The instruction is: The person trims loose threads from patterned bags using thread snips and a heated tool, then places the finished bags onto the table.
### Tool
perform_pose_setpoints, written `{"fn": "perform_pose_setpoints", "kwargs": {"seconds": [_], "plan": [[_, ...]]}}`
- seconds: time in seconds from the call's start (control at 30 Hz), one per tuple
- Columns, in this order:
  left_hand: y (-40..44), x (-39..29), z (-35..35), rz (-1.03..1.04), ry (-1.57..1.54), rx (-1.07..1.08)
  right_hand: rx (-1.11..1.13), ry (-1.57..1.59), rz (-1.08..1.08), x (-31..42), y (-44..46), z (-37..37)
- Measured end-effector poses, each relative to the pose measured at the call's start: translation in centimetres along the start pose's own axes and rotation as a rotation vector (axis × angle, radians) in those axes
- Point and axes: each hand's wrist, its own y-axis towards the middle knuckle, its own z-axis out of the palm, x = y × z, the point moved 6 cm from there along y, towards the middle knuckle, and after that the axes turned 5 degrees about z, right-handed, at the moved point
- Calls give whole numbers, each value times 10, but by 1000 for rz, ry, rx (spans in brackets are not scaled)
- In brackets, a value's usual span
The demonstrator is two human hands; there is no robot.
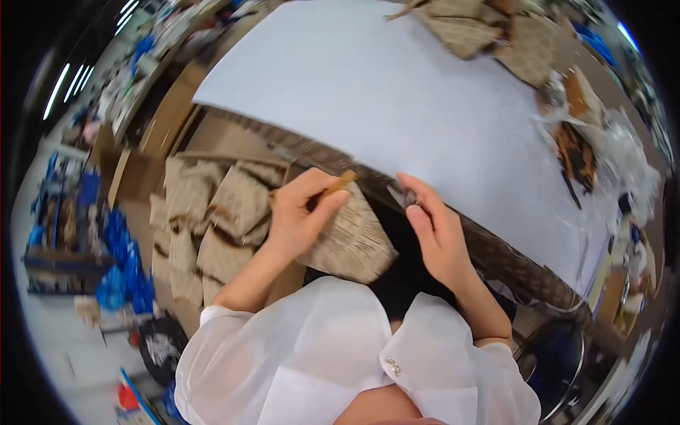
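My left hand [301, 216] is closed on a beige patterned fabric pouch [360, 244], which hangs below the fingers over my lap. A tan leather-like tab [345, 181] sticks up between the thumb and fingers. To the right of the pouch, my right hand [439, 234] pinches a small dark metallic tool [410, 197]. Its pointed tip faces the pouch without touching it; the fingers hide most of the tool, so its kind is unclear. Both hands are close to the near edge of the table [389, 106], which has a white sheet on it.
Left of my lap, a cardboard box [200, 155] holds several similar beige pouches [241, 202]. More beige pieces [464, 35] lie at the table's far side. Clear plastic bags [623, 166] with brown strips [575, 156] sit at the right. Blue plastic bags [124, 265] are on the far left.
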Motion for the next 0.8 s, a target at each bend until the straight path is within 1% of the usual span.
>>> {"fn": "perform_pose_setpoints", "kwargs": {"seconds": [0.03, 0.07, 0.1, 0.2, 0.23, 0.33, 0.5, 0.6, 0.8], "plan": [[-12, 6, -2, 24, -36, -19, 44, -2, -26, 4, 0, 17], [-24, 6, -5, -55, -82, -55, 82, -8, -52, 7, -1, 32], [-29, 2, -7, -73, -116, -72, 107, -4, -55, 9, 0, 42], [-43, -3, -10, -158, -183, -58, 93, -187, -140, 15, -1, 57], [-46, -2, -9, -166, -189, -58, 97, -189, -132, 16, -2, 58], [-50, 1, -6, -85, -186, -55, 101, -399, -197, 23, -5, 61], [-52, 13, 6, -85, -279, -87, 36, -470, -198, 24, -12, 61], [-52, 17, 7, -50, -246, -139, 24, -526, -178, 26, -13, 60], [-50, 22, 12, -60, -330, -128, 7, -549, -170, 24, -10, 62]]}}
